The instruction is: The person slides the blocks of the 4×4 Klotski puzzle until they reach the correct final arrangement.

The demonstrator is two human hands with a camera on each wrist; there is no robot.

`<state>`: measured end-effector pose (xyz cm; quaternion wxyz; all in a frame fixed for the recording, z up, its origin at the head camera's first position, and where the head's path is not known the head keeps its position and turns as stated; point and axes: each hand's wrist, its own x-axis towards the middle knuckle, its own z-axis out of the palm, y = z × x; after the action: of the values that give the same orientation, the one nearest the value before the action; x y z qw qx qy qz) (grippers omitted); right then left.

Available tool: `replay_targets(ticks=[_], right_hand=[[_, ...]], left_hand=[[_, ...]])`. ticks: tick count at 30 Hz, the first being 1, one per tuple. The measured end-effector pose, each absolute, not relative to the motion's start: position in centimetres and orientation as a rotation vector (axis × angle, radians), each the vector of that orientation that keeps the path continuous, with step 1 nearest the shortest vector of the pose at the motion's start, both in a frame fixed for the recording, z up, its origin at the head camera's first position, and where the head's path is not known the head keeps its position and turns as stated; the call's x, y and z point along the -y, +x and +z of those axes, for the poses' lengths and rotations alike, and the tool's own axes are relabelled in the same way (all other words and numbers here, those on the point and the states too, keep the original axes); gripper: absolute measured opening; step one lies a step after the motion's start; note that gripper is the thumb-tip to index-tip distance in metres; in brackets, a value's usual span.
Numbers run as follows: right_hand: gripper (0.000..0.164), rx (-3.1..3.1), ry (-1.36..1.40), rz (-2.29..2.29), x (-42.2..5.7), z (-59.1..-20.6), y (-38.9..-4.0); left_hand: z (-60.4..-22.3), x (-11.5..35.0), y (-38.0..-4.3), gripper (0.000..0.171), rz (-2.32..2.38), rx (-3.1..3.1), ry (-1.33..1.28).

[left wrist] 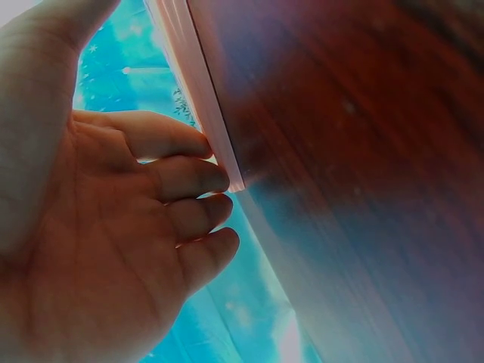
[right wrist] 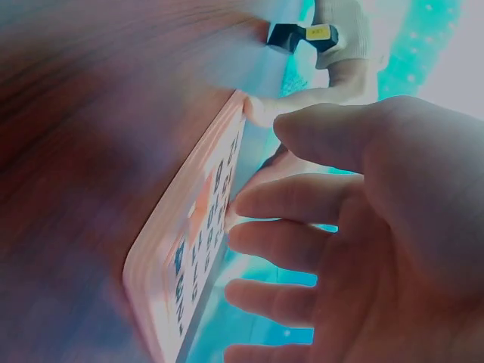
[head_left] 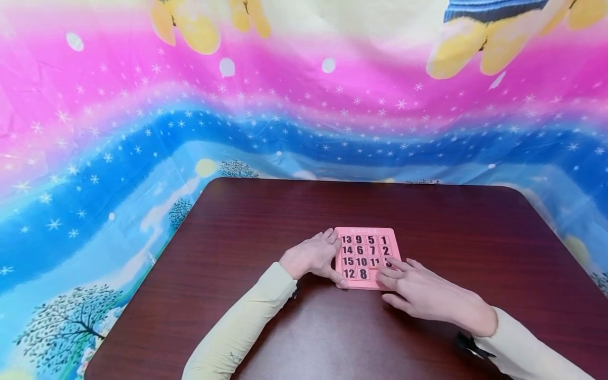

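A pink sliding number puzzle (head_left: 366,256) lies on the table, black numbers on its square tiles. Along its left side rests my left hand (head_left: 317,256), the thumb at the near left corner. In the left wrist view, relaxed fingers touch the board's edge (left wrist: 214,106) with their tips. My right hand (head_left: 423,290) lies over the near right corner, fingers extended, fingertips at the 11 and 3 tiles. A bare slot shows right of the 8 tile (head_left: 363,274). The right hand hides the corner beyond it. From the right wrist, the puzzle (right wrist: 200,234) appears edge-on.
The dark reddish-brown table (head_left: 266,211) has rounded far corners. Behind it hangs a colourful cloth (head_left: 285,105) with snowflakes and trees. Pale sleeves (head_left: 247,322) cover both forearms, and a black strap (head_left: 475,345) sits at the right wrist.
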<state>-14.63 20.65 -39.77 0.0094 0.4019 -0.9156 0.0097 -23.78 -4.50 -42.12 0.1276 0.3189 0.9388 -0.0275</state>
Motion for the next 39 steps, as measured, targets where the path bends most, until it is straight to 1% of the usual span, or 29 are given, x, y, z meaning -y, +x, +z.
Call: replay_targets(ticks=[12, 18, 39], right_hand=[[0.049, 2.922, 1.291, 0.023, -18.1, -40.4, -15.4], [0.047, 2.926, 1.301, 0.018, -17.6, -40.9, -15.5], [0.049, 3.011, 1.246, 0.065, -19.5, -41.1, -15.6]], left_hand=[[-42.1, 4.4, -23.8, 0.119, -0.100, -2.741, 0.923], [-42.2, 4.4, -23.9, 0.118, -0.095, -2.746, 0.926], [-42.2, 4.5, -23.8, 0.119, -0.094, -2.734, 0.905]])
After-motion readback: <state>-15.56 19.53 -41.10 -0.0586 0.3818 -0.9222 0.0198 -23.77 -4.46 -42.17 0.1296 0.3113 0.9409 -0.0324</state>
